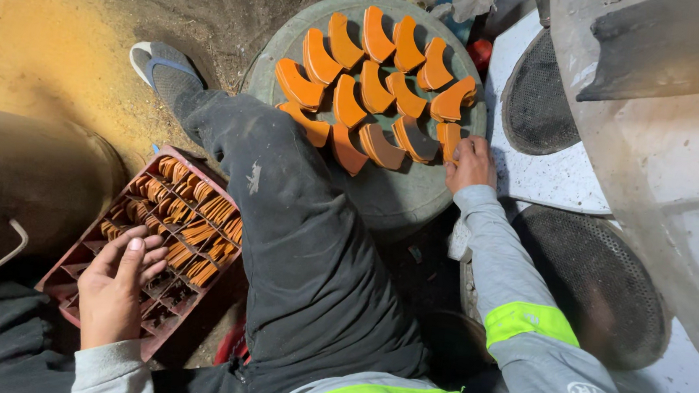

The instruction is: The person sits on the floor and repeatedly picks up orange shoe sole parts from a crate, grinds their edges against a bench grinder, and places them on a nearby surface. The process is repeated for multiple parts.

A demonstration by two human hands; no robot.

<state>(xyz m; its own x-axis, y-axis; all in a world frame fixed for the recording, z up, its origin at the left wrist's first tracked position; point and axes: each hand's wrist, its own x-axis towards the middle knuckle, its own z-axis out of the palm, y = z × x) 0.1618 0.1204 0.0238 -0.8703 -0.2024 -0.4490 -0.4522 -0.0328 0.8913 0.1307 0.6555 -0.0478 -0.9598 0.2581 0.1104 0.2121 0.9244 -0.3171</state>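
Risk of toppling the standing orange pieces [376, 89] on the round stand [400, 197] arises if my right hand [470, 163], gripping the edge piece, nudges neighbours; left hand [116, 286] rests open in the red crate [73, 269] beside it.

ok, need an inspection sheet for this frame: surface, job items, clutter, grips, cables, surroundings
surface: round grey-green disc, dusty, bearing the pieces; sandy dirt floor around it.
job's things: orange curved ceramic-looking pieces stood in rows on the disc; red plastic divided crate on the floor, part-filled with more such pieces.
clutter: two dark perforated round plates on a white surface at right.
grips: right hand on the end piece of the near row; left hand resting flat on the crate, holding nothing visible.
cables: nothing seen.
surroundings: person's dark-trousered leg stretched between crate and disc; brown rounded container at left.
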